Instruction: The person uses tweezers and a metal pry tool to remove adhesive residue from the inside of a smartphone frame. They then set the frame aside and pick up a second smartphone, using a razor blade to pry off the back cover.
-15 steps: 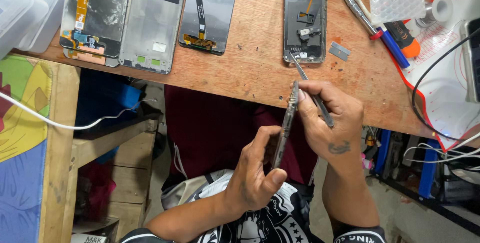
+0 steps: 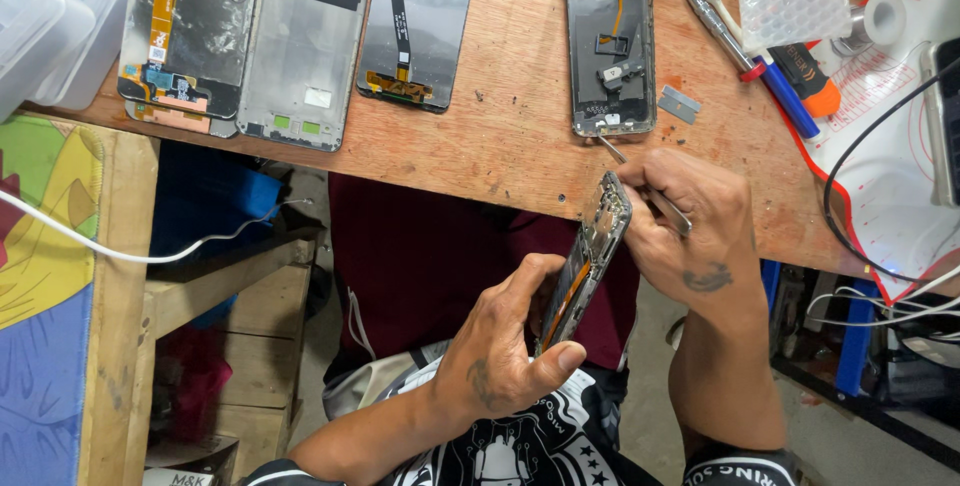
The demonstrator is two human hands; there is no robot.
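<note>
We are gripping the opened phone frame (image 2: 590, 266) edge-up below the desk (image 2: 500, 146) rim, left hand (image 2: 500, 356) fingers closed around it, right hand (image 2: 690, 221) pinching tweezers (image 2: 650, 191) at its top; steady support and light pressure are helping here.

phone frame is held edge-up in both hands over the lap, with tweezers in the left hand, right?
Not quite: the head view shows the tweezers in the right hand, not the left. The left hand grips the lower part of the phone frame, held edge-up by both hands.
</note>
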